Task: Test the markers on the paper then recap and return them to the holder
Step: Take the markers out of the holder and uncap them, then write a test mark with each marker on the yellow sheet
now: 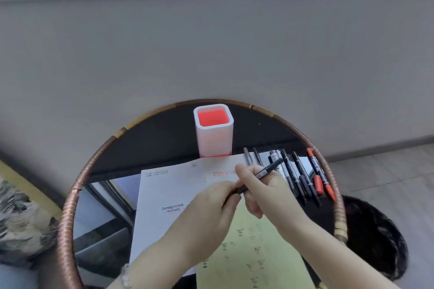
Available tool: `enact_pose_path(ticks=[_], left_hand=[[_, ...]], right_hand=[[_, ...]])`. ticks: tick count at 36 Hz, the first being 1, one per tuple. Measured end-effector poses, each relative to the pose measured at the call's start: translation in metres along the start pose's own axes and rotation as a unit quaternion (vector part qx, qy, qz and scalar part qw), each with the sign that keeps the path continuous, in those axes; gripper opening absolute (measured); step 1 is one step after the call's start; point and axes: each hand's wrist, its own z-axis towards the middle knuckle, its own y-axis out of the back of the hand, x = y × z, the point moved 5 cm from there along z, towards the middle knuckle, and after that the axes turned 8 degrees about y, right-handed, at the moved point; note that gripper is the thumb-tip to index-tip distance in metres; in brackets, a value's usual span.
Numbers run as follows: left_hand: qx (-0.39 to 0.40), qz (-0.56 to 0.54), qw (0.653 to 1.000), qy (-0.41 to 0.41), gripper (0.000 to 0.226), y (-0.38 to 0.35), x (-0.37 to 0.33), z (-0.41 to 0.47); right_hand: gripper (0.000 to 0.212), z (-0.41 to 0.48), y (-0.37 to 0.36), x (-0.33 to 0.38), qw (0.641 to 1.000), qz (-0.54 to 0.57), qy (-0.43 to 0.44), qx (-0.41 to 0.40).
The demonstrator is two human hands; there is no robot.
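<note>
1. Head view: my right hand (263,185) grips the black marker (260,175) above the paper (169,195).
2. Left hand (211,204) pinches its lower end, seemingly the cap; pull or seat it straight along the barrel.
3. Holder (213,131) stands behind, apparently empty.

Open dark glass left of white square holder w/ red inside (213,132); row of loose black/red markers (303,177) crowds right rim.
</note>
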Motion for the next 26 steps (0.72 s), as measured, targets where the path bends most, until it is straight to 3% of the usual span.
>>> enact_pose_path(ticks=[3,7,13,19,22,26], left_hand=[[-0.001,0.062,0.998,-0.027,0.034,-0.011,0.003,-0.005],[-0.026,0.052,0.996,-0.065,0.056,-0.012,0.003,-0.006],[0.018,0.005,0.999,-0.027,0.02,-0.008,0.005,-0.001],[0.084,0.02,0.995,0.051,0.024,-0.004,0.013,0.002],[0.041,0.041,0.995,0.085,0.038,0.002,0.032,0.002],[-0.053,0.182,0.972,0.14,0.058,0.01,0.076,0.005]], right_hand=[[0.047,-0.005,0.001,-0.001,0.999,-0.009,0.015,-0.027],[0.043,-0.008,0.0,-0.006,0.997,0.044,-0.005,-0.065],[0.043,-0.008,-0.004,-0.011,0.993,0.098,-0.028,-0.051],[0.047,-0.008,0.012,-0.013,0.987,0.119,0.009,-0.108],[0.037,-0.007,0.029,-0.01,0.988,0.034,0.071,-0.134],[0.028,-0.013,0.031,-0.017,0.979,-0.112,0.172,-0.014]])
